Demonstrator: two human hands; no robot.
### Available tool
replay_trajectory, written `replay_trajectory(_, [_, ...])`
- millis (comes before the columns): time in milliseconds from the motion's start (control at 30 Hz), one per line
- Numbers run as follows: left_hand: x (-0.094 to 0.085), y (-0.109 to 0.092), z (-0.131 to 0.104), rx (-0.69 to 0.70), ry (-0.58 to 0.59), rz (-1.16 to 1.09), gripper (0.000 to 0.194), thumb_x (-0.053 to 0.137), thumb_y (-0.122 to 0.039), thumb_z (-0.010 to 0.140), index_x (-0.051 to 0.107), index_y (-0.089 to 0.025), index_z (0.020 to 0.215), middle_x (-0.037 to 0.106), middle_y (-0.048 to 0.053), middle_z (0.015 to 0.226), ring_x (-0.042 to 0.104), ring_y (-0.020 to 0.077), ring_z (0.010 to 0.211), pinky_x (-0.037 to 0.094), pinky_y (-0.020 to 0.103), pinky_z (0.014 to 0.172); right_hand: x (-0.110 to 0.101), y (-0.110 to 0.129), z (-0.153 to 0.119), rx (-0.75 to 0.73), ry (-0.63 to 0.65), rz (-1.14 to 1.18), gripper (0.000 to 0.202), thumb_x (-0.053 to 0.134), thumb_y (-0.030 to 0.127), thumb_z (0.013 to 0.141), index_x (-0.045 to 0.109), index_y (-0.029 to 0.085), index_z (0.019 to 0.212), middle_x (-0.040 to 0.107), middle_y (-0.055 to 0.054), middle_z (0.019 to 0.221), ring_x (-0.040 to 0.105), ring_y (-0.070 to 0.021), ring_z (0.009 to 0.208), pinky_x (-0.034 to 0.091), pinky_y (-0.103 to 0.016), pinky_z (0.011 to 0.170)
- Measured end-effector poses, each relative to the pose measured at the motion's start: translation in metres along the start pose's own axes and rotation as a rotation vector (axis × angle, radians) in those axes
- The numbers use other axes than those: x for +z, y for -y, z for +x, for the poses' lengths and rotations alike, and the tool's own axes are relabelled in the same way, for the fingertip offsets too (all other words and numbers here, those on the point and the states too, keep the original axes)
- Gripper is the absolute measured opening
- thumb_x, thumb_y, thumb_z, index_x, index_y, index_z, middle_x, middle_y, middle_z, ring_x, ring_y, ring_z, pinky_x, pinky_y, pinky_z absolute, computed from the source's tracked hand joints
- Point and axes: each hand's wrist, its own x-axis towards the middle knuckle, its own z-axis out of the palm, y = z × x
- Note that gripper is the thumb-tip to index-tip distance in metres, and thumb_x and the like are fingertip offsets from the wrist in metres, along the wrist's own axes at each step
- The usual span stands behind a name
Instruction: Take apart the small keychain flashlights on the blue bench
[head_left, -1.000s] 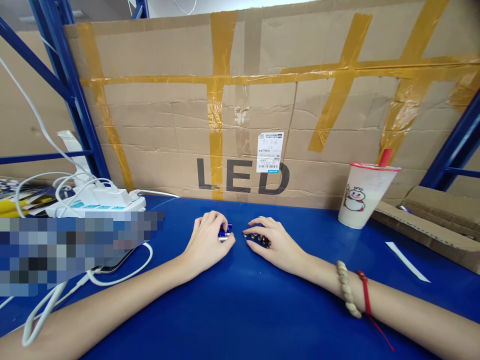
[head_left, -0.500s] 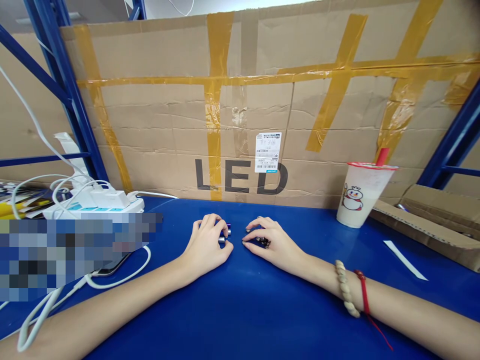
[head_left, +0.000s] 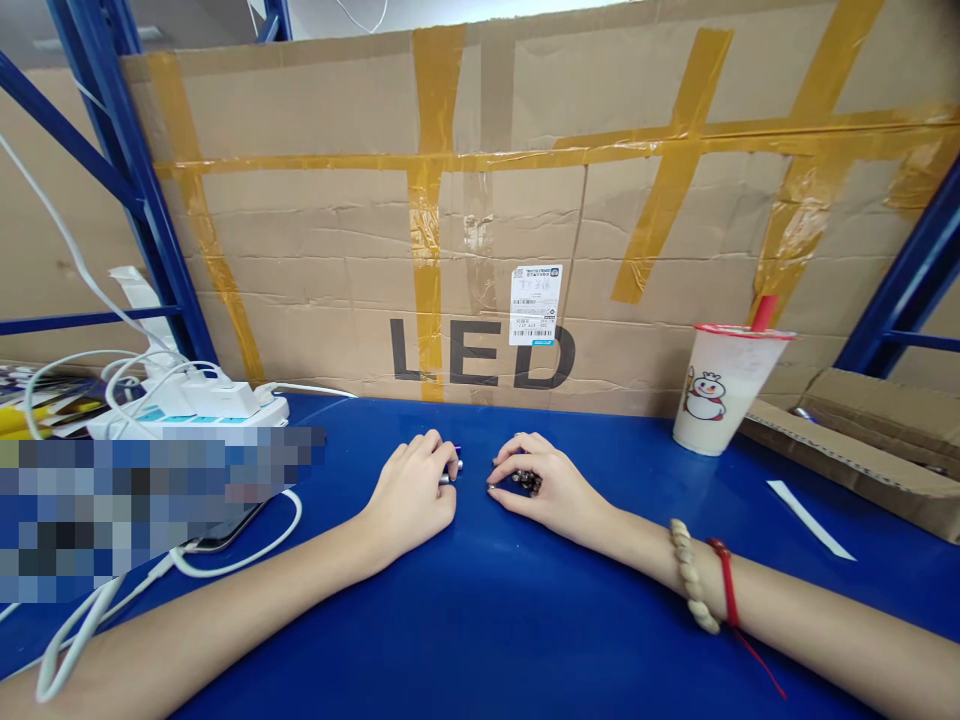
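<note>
My left hand (head_left: 412, 485) rests on the blue table with its fingers curled down around small silver-ended cylinders (head_left: 445, 479) that look like batteries. The thumb is drawn in beside them, and most of their length is hidden by the fingers. Across a narrow gap, my right hand (head_left: 551, 478) is cupped, its fingers bent round a cluster of small dark shiny pieces (head_left: 527, 482). Whether these lie in the palm or on the table I cannot tell; their kind is too small to make out.
A drink cup (head_left: 724, 395) with a red straw stands at the right, near an open cardboard box (head_left: 862, 455) and a white strip (head_left: 810, 520). Left are a power strip (head_left: 277, 412), white cables (head_left: 296, 520) and a phone (head_left: 225, 530). A large taped carton (head_left: 337, 280) backs the table (head_left: 465, 630).
My left thumb has drawn in towards the fingers, and the hand has tightened round the cylinders. The fingers of my right hand have curled slightly, with more of the dark pieces showing.
</note>
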Motion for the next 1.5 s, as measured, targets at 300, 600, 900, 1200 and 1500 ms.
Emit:
replay_trajectory(300, [0.000,0.000,0.000,0.120,-0.056,0.014,0.021,0.042,-0.007,0.063,0.050,-0.017,0.079,0.056,0.001,0.082,0.047,0.0174,0.082,0.036,0.032,0.074,0.000,0.001,-0.001,-0.006,0.020,0.005,0.006,0.063,0.026,0.077,0.067,0.022,0.078,0.060,-0.001,0.087,0.054,-0.0142,0.086,0.035,-0.038,0.096])
replay_trajectory(600, [-0.004,-0.005,-0.003,0.196,-0.045,0.028,0.020,0.044,-0.009,0.065,0.049,-0.017,0.083,0.056,0.002,0.087,0.049,0.0179,0.083,0.039,0.031,0.072,0.001,0.004,0.000,-0.010,0.031,-0.033,0.008,0.061,0.026,0.078,0.066,0.020,0.079,0.059,-0.004,0.088,0.055,-0.0153,0.087,0.042,-0.034,0.085])
replay_trajectory(900, [-0.004,-0.005,-0.006,0.232,-0.080,0.061,0.020,0.043,-0.011,0.066,0.049,-0.017,0.084,0.057,0.003,0.085,0.050,0.0191,0.083,0.040,0.031,0.069,-0.002,0.015,-0.001,-0.134,0.020,-0.174,0.007,0.059,0.022,0.081,0.064,0.018,0.081,0.059,-0.003,0.090,0.053,-0.0135,0.085,0.042,-0.029,0.080])
replay_trajectory(1200, [-0.017,-0.008,-0.011,0.221,-0.089,0.279,0.018,0.045,-0.022,0.074,0.056,-0.012,0.084,0.053,0.012,0.094,0.047,0.0271,0.094,0.039,0.040,0.079,-0.014,0.020,0.001,-0.354,0.053,-0.523,0.012,0.055,0.023,0.086,0.063,0.016,0.084,0.059,-0.004,0.091,0.050,-0.0137,0.081,0.035,-0.028,0.071])
replay_trajectory(1500, [-0.023,-0.021,-0.025,0.154,-0.218,0.103,0.044,0.051,-0.038,0.080,0.046,-0.012,0.115,0.049,0.013,0.109,0.046,0.0257,0.098,0.039,0.040,0.083,-0.033,0.034,0.017,-0.084,0.226,-0.835,0.019,0.047,0.020,0.089,0.064,0.013,0.090,0.058,-0.011,0.101,0.052,-0.0207,0.094,0.036,-0.032,0.075])
